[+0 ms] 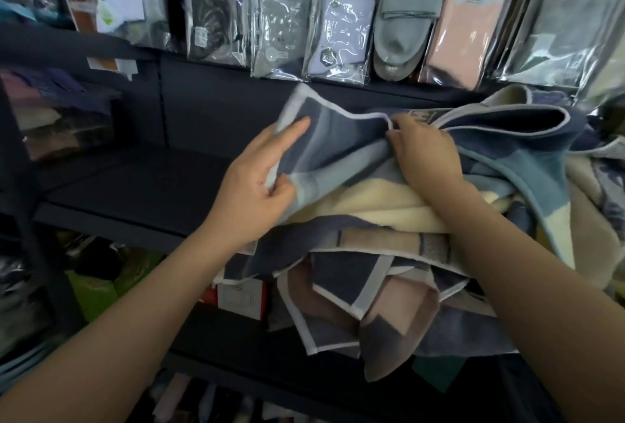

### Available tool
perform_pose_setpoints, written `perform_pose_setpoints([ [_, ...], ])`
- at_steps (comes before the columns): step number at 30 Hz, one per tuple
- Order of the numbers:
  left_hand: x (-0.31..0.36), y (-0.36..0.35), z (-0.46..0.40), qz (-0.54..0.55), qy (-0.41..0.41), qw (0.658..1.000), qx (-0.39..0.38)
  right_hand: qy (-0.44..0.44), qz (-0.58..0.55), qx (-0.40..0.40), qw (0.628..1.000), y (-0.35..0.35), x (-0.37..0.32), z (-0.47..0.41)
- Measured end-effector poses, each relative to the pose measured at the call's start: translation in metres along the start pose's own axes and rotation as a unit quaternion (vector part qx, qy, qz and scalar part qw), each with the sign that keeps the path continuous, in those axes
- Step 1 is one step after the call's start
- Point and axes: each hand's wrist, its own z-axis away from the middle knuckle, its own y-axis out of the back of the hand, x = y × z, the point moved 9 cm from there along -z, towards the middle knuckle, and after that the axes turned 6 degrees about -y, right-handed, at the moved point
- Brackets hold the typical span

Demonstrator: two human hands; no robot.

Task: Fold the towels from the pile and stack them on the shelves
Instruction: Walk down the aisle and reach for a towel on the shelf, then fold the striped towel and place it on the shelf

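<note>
We see both forearms reaching in from the lower edge toward a dark shelf (142,192), bare to the elbow. The left hand (260,182) lies with its palm turned inward and its fingers stretched out along the near corner of a blue-grey towel (341,148) with a white border; the thumb is tucked under the cloth edge, so the corner is pinched between thumb and fingers. The right hand (426,152) sits higher and further right, knuckles up, wrist bent, fingers curled down onto the same towel's white top hem; it grips the hem where the fabric bunches.

The towel is stretched between our two hands and lifted slightly above the pile (389,253), which sprawls over the right part of the shelf and hangs past its front edge. In the pile we note cream, navy, pink and taupe cloths, unfolded and overlapping. The left part of the shelf shows bare dark surface.

Above, packaged socks (338,16) hang in a row in clear sleeves.
</note>
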Motion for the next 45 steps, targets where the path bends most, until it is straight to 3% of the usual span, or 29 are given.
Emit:
perform_pose_setpoints([
  [7, -0.064, 0.037, 0.039, -0.052, 0.217, 0.973, -0.056, 0.174, -0.135, 0.113, 0.969, 0.059, -0.090, 0.031],
  [13, -0.020, 0.074, 0.032, 0.051, 0.098, 0.990, -0.084, 0.285, -0.246, 0.096, 0.921, 0.102, -0.200, 0.078],
  [19, -0.037, 0.135, 0.070, 0.095, 0.176, 0.980, -0.018, 0.230, -0.369, 0.027, 0.900, 0.089, -0.259, 0.092],
  [22, -0.052, 0.168, 0.096, 0.052, 0.211, 0.976, 0.002, 0.186, -0.421, -0.013, 0.888, 0.063, -0.295, 0.101],
  [25, -0.073, 0.191, 0.136, -0.051, 0.238, 0.966, -0.081, 0.131, -0.443, -0.039, 0.886, 0.031, -0.322, 0.114],
  [29, -0.105, 0.233, 0.211, -0.154, 0.302, 0.922, -0.187, 0.051, -0.469, -0.111, 0.875, -0.012, -0.339, 0.129],
  [33, -0.125, 0.289, 0.254, -0.207, 0.385, 0.883, -0.170, 0.079, -0.457, -0.197, 0.864, -0.045, -0.375, 0.165],
  [38, -0.137, 0.327, 0.278, -0.197, 0.466, 0.852, -0.133, 0.244, -0.299, -0.356, 0.851, -0.096, -0.435, 0.246],
  [42, -0.128, 0.322, 0.289, -0.136, 0.488, 0.854, -0.121, 0.174, -0.443, -0.341, 0.811, -0.086, -0.459, 0.271],
  [45, -0.112, 0.300, 0.286, -0.104, 0.428, 0.874, -0.207, 0.115, -0.555, -0.330, 0.755, -0.060, -0.475, 0.272],
])
